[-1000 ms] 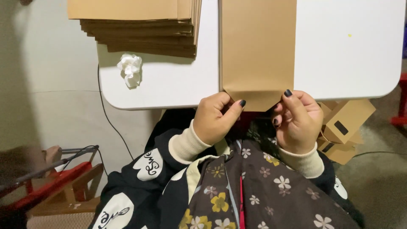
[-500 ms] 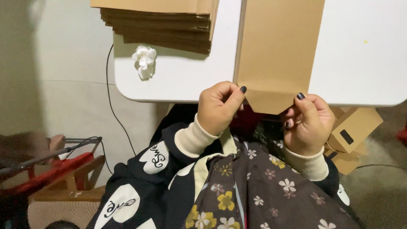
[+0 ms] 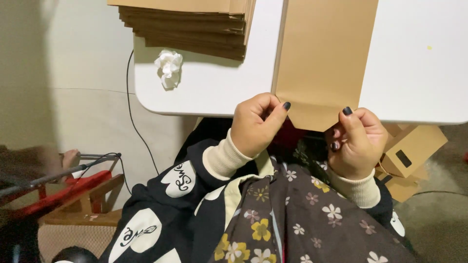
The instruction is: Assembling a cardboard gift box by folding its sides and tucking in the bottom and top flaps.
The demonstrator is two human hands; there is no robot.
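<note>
I see the left hand [image 3: 256, 124] and right hand [image 3: 356, 141] each pinching a lower corner of the envelope [image 3: 324, 58], its flap between the thumbs folded but, I judge, not yet pressed flat, with the stack [image 3: 190, 24] well beyond the fingers waiting.

Envelope [image 3: 325, 53] on table [image 3: 419, 73] between stack [image 3: 190, 24] at left and boxes [image 3: 409, 151] below right

Head camera looks steeply down (close) over table [image 3: 419, 73] edge and lap.
</note>
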